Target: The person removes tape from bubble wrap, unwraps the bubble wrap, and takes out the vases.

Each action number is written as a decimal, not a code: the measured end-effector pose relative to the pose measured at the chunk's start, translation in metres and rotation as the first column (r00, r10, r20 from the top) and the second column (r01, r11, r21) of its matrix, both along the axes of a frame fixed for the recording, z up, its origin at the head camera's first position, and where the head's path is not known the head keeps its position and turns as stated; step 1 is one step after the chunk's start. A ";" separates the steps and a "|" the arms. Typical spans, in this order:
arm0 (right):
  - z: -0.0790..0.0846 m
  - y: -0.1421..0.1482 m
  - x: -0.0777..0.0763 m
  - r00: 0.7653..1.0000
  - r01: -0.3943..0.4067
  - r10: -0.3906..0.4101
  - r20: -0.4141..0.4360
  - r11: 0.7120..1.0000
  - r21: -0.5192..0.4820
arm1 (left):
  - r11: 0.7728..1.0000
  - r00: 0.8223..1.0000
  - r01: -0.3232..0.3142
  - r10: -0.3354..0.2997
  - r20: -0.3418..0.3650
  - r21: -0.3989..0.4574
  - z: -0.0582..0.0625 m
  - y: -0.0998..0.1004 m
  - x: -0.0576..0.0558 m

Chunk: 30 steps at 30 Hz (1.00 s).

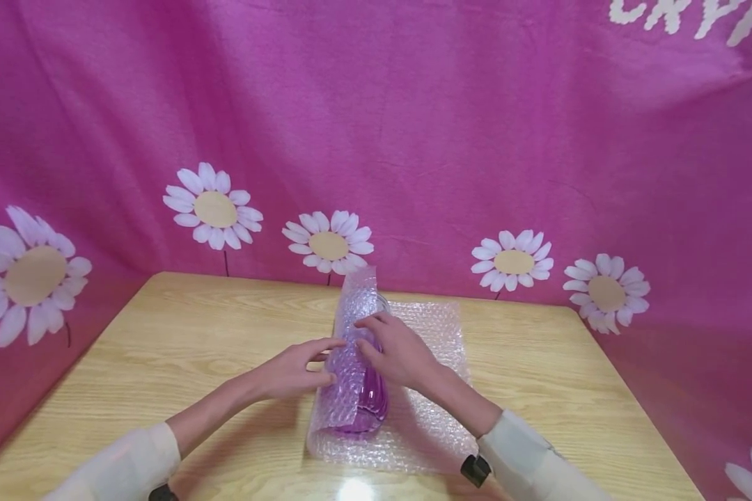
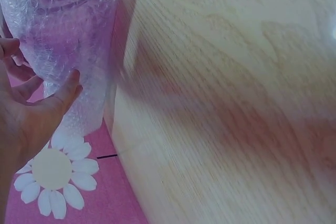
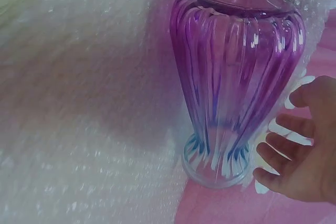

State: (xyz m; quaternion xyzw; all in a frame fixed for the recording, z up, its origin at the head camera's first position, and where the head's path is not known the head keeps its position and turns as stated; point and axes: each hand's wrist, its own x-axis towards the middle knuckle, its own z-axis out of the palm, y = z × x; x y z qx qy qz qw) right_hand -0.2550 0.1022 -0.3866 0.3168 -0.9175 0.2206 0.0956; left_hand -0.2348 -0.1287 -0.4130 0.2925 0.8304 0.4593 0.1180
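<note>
Clear, dimpled bubble wrap (image 1: 351,376) meets the left hand's (image 1: 294,369) spread fingers; the right hand (image 1: 401,351), loosely bent and gripping nothing, is at the folded flap; the vase (image 3: 231,66) lies on the wrap, part-covered in the head view; the right wrist view bares its fluted purple glass and pale, flared rim; underneath, wood-grained tabletop (image 1: 225,334); behind, magenta cloth (image 1: 413,139).

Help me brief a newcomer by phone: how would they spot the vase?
On the table lies a sheet of bubble wrap, its left side folded up and over. The vase lies on its side on that sheet, partly under the fold. Unlike the colourless bubble wrap, it is glossy ribbed glass, purple at its wide end and bluish at the narrow one.
</note>
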 end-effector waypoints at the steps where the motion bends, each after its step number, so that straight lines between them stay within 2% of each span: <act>1: 0.000 0.002 0.000 1.000 0.004 -0.004 -0.008 1.000 -0.009 | 1.000 1.000 -0.002 0.002 -0.006 -0.007 0.000 0.000 0.000; 4: -0.001 0.009 0.001 0.999 0.019 -0.019 -0.031 1.000 -0.018 | 1.000 1.000 -0.018 0.018 -0.003 -0.011 0.000 0.001 0.001; 8: -0.004 0.020 0.003 0.999 0.031 -0.031 -0.038 1.000 -0.003 | 0.999 0.999 -0.038 0.037 0.034 0.026 0.001 0.003 0.003; 15: -0.013 0.041 0.010 0.999 0.033 -0.034 0.021 0.998 0.048 | 0.993 0.993 -0.115 0.114 -0.027 -0.007 0.004 0.014 0.007; 23: -0.033 0.063 0.021 0.994 0.060 -0.069 0.079 0.992 0.108 | 0.981 0.981 -0.189 0.187 -0.044 -0.036 0.007 0.022 0.009; 27: -0.042 0.070 0.025 0.995 0.051 -0.065 0.080 0.985 0.166 | 0.974 0.974 -0.225 0.224 -0.027 -0.024 0.008 0.025 0.011; 30: -0.048 0.075 0.028 0.998 0.027 -0.037 0.042 0.975 0.220 | 0.965 0.965 -0.261 0.260 -0.030 -0.030 0.008 0.029 0.012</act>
